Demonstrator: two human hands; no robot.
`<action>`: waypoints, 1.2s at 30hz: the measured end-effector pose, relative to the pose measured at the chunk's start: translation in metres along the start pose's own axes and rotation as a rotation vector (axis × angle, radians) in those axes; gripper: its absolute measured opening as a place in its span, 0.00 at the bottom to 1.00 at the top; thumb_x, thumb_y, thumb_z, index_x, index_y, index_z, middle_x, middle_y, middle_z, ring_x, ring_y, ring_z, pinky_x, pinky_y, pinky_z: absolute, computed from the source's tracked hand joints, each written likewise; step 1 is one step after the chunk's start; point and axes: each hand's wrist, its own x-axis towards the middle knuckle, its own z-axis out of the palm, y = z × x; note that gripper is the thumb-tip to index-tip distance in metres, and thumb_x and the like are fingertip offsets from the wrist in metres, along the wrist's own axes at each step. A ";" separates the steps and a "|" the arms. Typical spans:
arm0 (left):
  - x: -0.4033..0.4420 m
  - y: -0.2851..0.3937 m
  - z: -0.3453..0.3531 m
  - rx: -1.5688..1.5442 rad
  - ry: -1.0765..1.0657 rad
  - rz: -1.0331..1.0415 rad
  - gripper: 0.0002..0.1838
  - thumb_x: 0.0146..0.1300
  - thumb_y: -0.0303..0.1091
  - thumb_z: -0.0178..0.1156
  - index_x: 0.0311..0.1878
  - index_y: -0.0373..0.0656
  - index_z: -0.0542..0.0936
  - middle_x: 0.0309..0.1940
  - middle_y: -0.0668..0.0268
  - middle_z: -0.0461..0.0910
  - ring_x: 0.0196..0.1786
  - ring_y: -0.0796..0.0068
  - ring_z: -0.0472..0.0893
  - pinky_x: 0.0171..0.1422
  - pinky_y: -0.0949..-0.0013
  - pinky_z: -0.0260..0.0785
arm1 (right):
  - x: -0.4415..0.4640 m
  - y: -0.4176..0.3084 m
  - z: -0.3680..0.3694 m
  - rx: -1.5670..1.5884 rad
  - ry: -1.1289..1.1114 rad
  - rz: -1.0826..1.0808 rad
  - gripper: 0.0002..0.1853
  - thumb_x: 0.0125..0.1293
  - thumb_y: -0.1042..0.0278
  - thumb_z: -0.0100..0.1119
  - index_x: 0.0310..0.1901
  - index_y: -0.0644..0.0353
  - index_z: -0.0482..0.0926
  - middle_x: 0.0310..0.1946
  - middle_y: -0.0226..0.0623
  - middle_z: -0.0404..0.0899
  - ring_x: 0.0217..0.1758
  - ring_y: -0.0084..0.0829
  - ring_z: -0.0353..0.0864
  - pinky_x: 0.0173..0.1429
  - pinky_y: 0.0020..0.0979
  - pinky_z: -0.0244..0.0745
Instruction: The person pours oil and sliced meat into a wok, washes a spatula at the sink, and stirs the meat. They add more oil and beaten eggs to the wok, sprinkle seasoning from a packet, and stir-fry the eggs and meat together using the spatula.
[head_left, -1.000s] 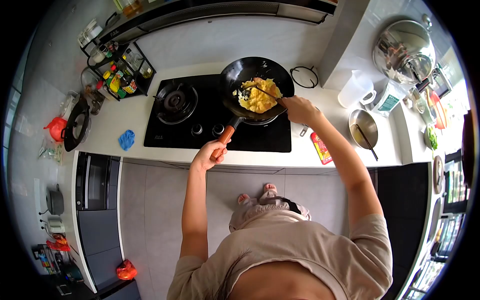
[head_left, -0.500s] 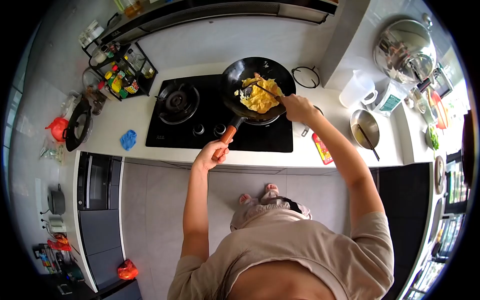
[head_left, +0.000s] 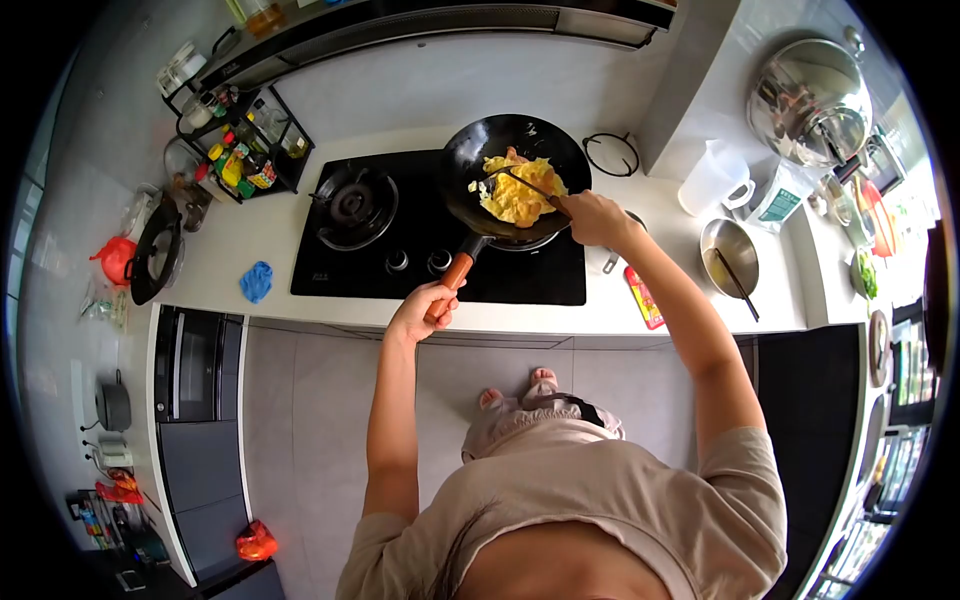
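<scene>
A black wok [head_left: 468,150] sits over the right burner of the black stove [head_left: 330,277]. Its reddish-brown wooden handle [head_left: 459,270] points toward me, and my left hand [head_left: 424,312] is wrapped round the end of it. Yellow cooked egg [head_left: 518,198] lies in the middle of the wok. My right hand [head_left: 597,219] is closed round the handle of a spatula [head_left: 535,186], whose thin dark shaft reaches over the egg. The spatula's head is partly hidden at the left side of the egg.
On the right stand a metal bowl [head_left: 738,245] with dark chopsticks, a plastic jug [head_left: 708,180] and a red packet [head_left: 645,300]. A blue cloth [head_left: 256,282], a bottle rack [head_left: 290,170] and a black pan [head_left: 150,262] are on the left.
The spatula and my right hand have shifted slightly, and the egg's outline in the wok has changed a little. My left hand keeps its hold on the wok handle.
</scene>
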 end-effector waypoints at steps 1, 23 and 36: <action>0.000 0.000 0.000 0.005 -0.002 0.005 0.20 0.60 0.32 0.56 0.55 0.35 0.72 0.24 0.68 0.72 0.17 0.82 0.68 0.19 0.79 0.57 | -0.006 0.001 -0.003 -0.007 -0.037 -0.033 0.15 0.50 0.78 0.51 0.41 0.65 0.78 0.38 0.48 0.81 0.43 0.48 0.83 0.45 0.42 0.80; -0.003 0.001 -0.003 0.199 0.168 0.025 0.25 0.68 0.53 0.55 0.56 0.43 0.74 0.36 0.62 0.81 0.31 0.75 0.82 0.31 0.74 0.74 | -0.036 0.011 0.009 -0.095 0.038 0.047 0.24 0.53 0.74 0.53 0.55 0.58 0.72 0.34 0.51 0.82 0.41 0.51 0.83 0.44 0.45 0.80; -0.038 0.223 -0.009 0.967 0.819 1.180 0.26 0.64 0.36 0.61 0.64 0.38 0.70 0.54 0.56 0.78 0.56 0.66 0.78 0.59 0.66 0.69 | -0.046 0.035 0.068 0.259 -0.050 -0.047 0.47 0.53 0.69 0.63 0.72 0.63 0.47 0.48 0.63 0.76 0.47 0.55 0.80 0.53 0.49 0.75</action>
